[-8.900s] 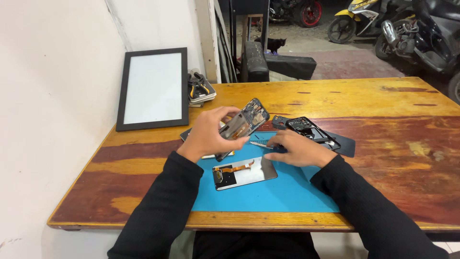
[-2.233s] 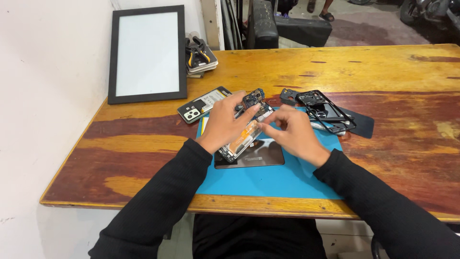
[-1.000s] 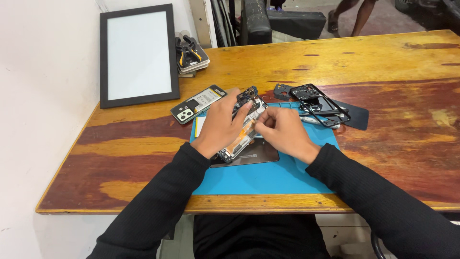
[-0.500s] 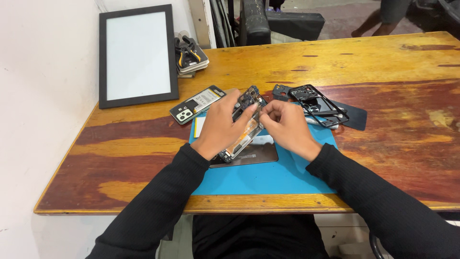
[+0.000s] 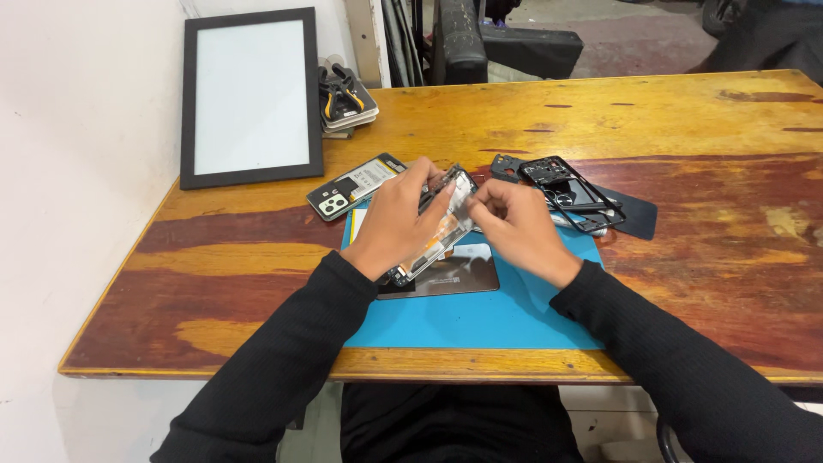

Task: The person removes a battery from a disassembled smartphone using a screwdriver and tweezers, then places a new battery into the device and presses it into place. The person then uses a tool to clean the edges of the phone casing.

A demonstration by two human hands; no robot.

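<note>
My left hand (image 5: 396, 221) grips an opened smartphone body (image 5: 439, 230), tilted above a blue work mat (image 5: 480, 313). My right hand (image 5: 514, 227) pinches a small part at the upper end of that phone; what the fingers hold is too small to tell. Under the phone a dark back panel (image 5: 450, 276) lies flat on the mat. Both arms wear black sleeves.
A second opened phone with a battery (image 5: 353, 185) lies left of the hands. A black phone frame (image 5: 566, 190) and dark cover (image 5: 633, 216) lie to the right. A black-framed white panel (image 5: 250, 96) and yellow-handled pliers (image 5: 343, 94) sit at the back left of the wooden table (image 5: 686, 120).
The phone has come down from a raised position to just above the mat. My right hand has closed in on its top end. The view has drifted left.
</note>
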